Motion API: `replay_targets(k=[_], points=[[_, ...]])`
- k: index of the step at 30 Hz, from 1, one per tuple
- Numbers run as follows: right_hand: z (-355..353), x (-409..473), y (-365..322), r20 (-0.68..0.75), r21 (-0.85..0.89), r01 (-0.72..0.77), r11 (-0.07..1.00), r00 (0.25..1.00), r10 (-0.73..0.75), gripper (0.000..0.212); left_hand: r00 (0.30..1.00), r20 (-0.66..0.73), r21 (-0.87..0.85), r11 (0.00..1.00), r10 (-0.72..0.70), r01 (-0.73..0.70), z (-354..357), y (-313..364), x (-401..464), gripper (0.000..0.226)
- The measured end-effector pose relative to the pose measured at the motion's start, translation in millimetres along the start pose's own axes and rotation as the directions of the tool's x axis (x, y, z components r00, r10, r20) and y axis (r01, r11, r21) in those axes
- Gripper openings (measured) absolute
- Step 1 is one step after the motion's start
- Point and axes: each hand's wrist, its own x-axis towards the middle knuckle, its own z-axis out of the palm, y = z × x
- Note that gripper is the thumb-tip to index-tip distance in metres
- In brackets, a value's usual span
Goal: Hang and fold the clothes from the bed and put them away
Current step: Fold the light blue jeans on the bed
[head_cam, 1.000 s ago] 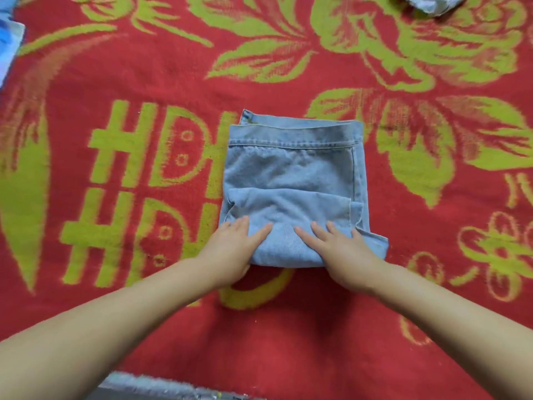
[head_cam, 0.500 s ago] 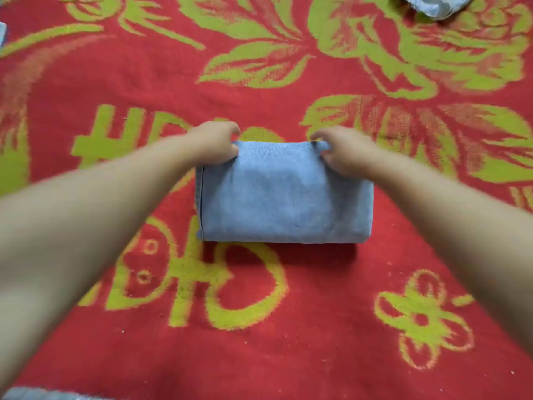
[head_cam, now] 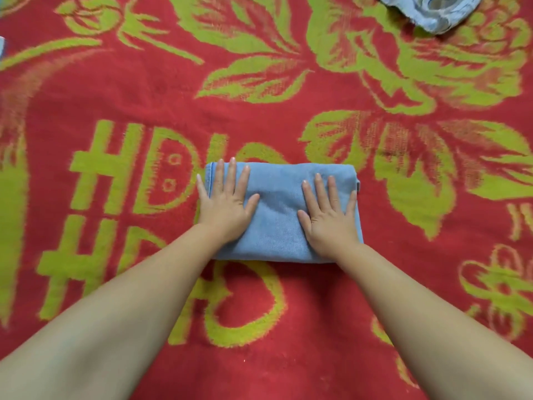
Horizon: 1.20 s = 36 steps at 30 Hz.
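Note:
A pair of light blue jeans (head_cam: 278,210), folded into a compact rectangle, lies in the middle of the red and green bedspread (head_cam: 288,356). My left hand (head_cam: 226,202) lies flat on the left part of the bundle, fingers straight and spread, its little finger over the left edge. Flat on the right part rests my right hand (head_cam: 328,216), also with straight, spread fingers. Both palms press down on the denim.
Another pale blue and grey garment (head_cam: 435,11) lies crumpled at the top right edge of the view. A sliver of pale fabric (head_cam: 1,46) shows at the far left edge. The bedspread's green flower and letter pattern surrounds the jeans.
The near half of the jeans was folded away from me onto the far half. My hands then let go of the far edge and came back to lie flat on top of the bundle.

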Motion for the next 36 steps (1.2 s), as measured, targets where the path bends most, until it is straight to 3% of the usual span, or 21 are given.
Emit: replay_targets(k=[3,5,7,9,10,13,15,19,24,31,36], points=[[-13,-11,0,0.109,0.052,0.08,0.995,0.99,-0.085,0.065,0.984,0.011,0.066,0.981,0.179,-0.18,-2,3,-23,0.074],[-7,-28,1,0.125,0.039,0.185,0.982,0.974,-0.189,0.083,0.955,0.07,0.05,0.955,0.287,-0.291,11,3,-52,0.091],[9,-43,0,0.142,-0.095,0.254,0.963,0.961,-0.239,0.106,0.953,0.145,0.116,0.952,0.267,-0.285,26,3,-70,0.118],[22,-46,-5,0.119,-0.194,0.224,0.955,0.972,-0.203,0.118,0.961,0.162,0.218,0.942,0.222,-0.255,34,7,-72,0.132],[24,-45,-10,0.089,-0.202,0.192,0.961,0.98,-0.177,0.115,0.969,0.145,0.247,0.941,0.201,-0.232,34,10,-70,0.131],[19,-42,-23,0.009,-0.167,0.115,0.979,0.993,-0.115,0.088,0.98,0.066,0.254,0.947,0.188,-0.199,29,16,-64,0.096],[10,-41,-25,0.014,-0.158,0.095,0.983,0.996,-0.094,0.081,0.981,0.056,0.235,0.953,0.185,-0.193,21,16,-64,0.082],[-41,-34,-35,0.079,-0.151,0.104,0.983,0.993,-0.093,0.071,0.976,0.114,0.208,0.956,0.184,-0.205,-25,17,-58,0.085],[-131,-50,-64,0.024,-0.178,0.121,0.977,0.993,-0.119,0.07,0.982,0.126,0.126,0.98,0.138,-0.154,-121,13,-69,0.082],[-247,-115,-150,-0.111,-0.274,0.304,0.913,0.933,-0.344,0.075,0.995,-0.096,0.188,0.982,0.0,0.018,-244,-32,-164,0.075],[-285,-158,-238,-0.146,-0.347,0.54,0.767,0.776,-0.613,0.075,0.946,-0.225,0.168,0.947,-0.234,0.274,-292,-88,-261,0.072]])
